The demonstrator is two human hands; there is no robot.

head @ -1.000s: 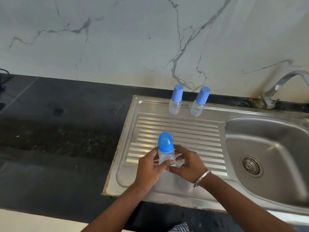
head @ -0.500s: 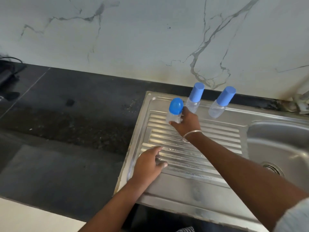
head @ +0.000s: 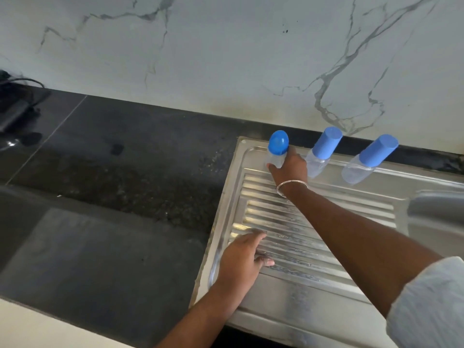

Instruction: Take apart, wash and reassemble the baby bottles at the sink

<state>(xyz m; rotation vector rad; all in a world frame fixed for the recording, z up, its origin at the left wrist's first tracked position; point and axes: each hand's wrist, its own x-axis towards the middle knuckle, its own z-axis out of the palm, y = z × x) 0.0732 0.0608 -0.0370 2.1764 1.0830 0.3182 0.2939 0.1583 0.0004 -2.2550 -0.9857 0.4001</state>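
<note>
Risk of toppling: a domed-cap bottle (head: 276, 153) is gripped by the right hand (head: 288, 169) at the drainboard (head: 313, 237) rim; two capped bottles (head: 322, 153) stand just beyond its knuckles and may be knocked. The left hand (head: 241, 259) rests flat, fingers relaxed.

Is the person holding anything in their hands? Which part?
Yes. The right hand grips the round-capped baby bottle by its clear body, just under the blue cap. The left hand holds nothing; it rests on the ribbed drainboard.
</note>
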